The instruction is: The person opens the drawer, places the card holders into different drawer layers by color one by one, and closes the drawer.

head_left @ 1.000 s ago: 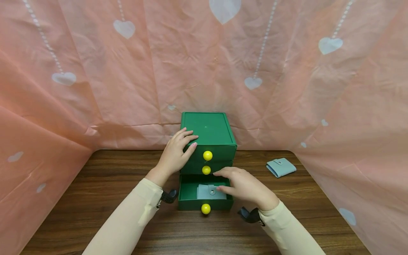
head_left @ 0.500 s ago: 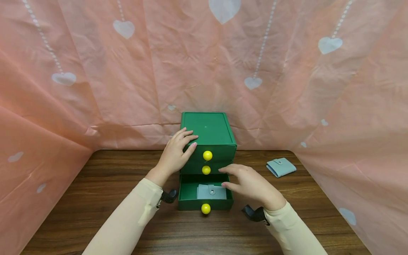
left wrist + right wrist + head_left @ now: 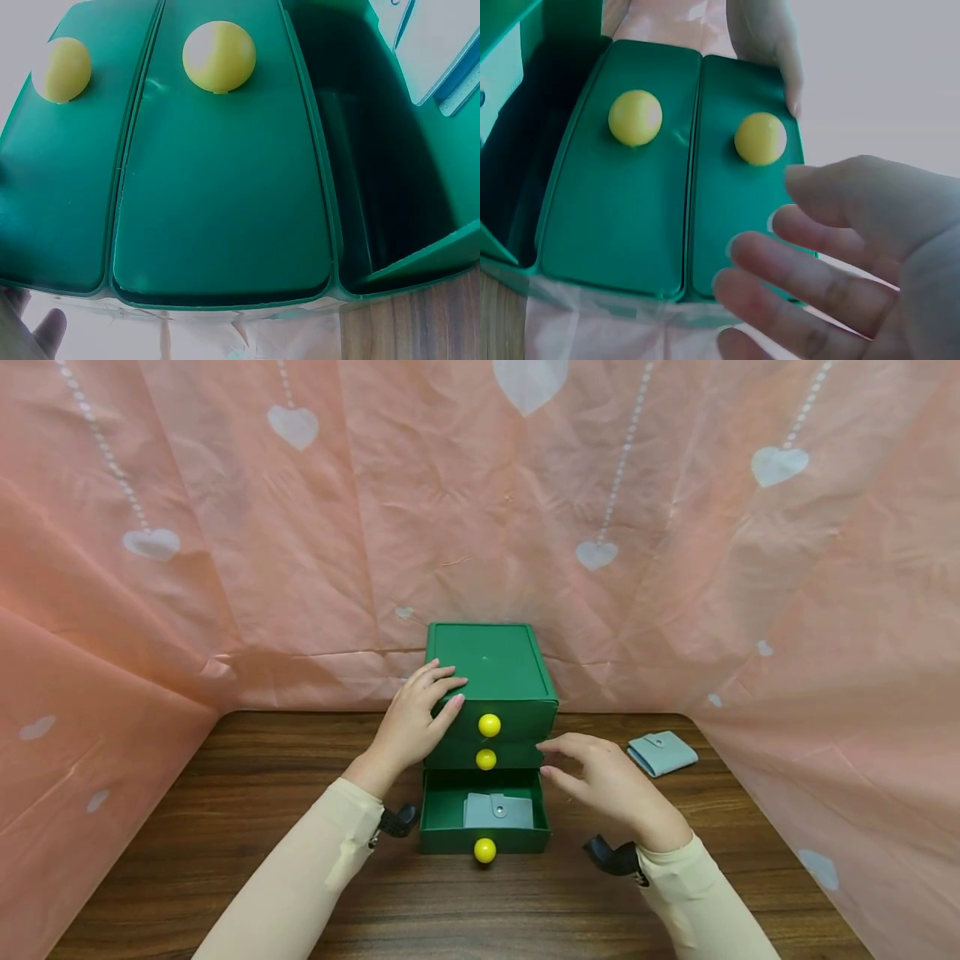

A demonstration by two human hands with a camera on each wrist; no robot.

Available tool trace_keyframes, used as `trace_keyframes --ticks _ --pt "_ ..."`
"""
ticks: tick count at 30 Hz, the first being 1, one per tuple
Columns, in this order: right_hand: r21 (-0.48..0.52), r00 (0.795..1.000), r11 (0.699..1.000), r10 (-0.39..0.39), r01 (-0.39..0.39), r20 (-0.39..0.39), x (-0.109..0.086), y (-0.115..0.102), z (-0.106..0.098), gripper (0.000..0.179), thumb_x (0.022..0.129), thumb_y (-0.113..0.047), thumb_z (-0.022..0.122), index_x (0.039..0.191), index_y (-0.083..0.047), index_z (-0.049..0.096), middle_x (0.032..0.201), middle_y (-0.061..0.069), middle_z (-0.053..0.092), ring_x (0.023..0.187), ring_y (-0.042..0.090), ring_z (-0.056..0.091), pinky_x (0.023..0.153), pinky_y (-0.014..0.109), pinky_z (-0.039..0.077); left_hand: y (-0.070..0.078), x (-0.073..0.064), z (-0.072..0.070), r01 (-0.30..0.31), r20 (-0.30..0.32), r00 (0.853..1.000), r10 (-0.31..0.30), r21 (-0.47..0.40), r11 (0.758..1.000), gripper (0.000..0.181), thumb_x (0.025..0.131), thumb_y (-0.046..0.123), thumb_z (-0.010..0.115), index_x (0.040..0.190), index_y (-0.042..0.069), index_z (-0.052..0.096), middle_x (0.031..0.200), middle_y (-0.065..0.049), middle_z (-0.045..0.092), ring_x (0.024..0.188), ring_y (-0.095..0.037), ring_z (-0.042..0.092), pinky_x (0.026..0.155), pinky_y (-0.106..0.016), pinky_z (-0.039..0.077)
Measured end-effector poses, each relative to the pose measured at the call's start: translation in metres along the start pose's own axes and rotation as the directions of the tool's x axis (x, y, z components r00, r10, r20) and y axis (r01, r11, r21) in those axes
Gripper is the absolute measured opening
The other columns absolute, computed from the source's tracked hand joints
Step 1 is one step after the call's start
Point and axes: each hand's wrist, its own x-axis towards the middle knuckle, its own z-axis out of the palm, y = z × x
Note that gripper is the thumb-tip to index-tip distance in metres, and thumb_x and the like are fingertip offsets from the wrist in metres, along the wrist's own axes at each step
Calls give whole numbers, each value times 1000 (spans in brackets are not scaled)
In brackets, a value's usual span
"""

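A green three-drawer box (image 3: pixel 491 662) with yellow ball knobs stands at the back middle of the table. Its bottom drawer (image 3: pixel 442 842) is pulled out, while the upper two are closed. Inside that drawer lies a light blue wallet (image 3: pixel 480 811) with a snap strap. My left hand (image 3: pixel 411 718) rests on the box's top left front edge, fingers spread over the top. Holding nothing, my right hand (image 3: pixel 611 781) hovers just right of the box, fingers loosely bent and thumb apart. In the right wrist view its fingers (image 3: pixel 810 285) overlap the box's front.
A second light blue wallet (image 3: pixel 663 753) lies on the wooden table (image 3: pixel 247 827) at the back right. Pink cloth (image 3: pixel 480 527) with white hearts hangs behind the table and along both sides. Dark camera mounts (image 3: pixel 611 857) stick out under the wrists.
My right hand has moved right, away from over the pulled-out drawer and its wallet, to beside the box. The left hand, drawer and both wallets have stayed in place.
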Motion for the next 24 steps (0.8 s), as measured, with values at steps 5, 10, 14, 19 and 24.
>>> trace_keyframes --ticks 5,10,14,19,24 --pt "2 995 1000 -15 16 -103 -2 7 -5 27 92 -17 74 118 -10 72 112 1 71 97 19 69 82 41 57 0 0 0 -4 -2 1000 4 -2 1000 39 106 38 50 136 18 63 148 -5 51 149 -23 27 118 -55 24" --pt "-2 984 1000 -5 5 -179 -4 18 -9 21 93 -13 72 115 -11 73 108 3 71 91 17 68 75 38 58 -1 0 0 -2 1 1000 2 -2 1000 39 106 39 49 137 18 63 148 -5 50 149 -22 26 118 -56 23" --pt "-9 968 1000 11 -13 -250 -3 30 -8 20 94 -11 71 114 -10 73 105 2 71 89 16 66 72 38 57 -1 0 -1 0 1 1000 0 -3 1000 39 106 38 50 137 18 63 148 -5 50 149 -22 26 118 -56 23" --pt "-27 928 999 12 -24 -371 -1 47 -5 22 93 -7 71 115 -8 72 105 5 70 91 18 64 70 37 54 0 -1 -1 4 5 1000 -4 -4 1000 39 106 38 50 137 19 63 148 -5 50 149 -22 26 118 -56 23" --pt "-48 888 998 21 -49 -460 1 64 -3 26 92 -3 69 118 -4 71 109 9 68 92 23 64 66 34 50 0 -1 0 1 2 1000 -1 -5 1000 39 106 38 50 137 19 63 148 -5 50 149 -21 26 118 -57 23"
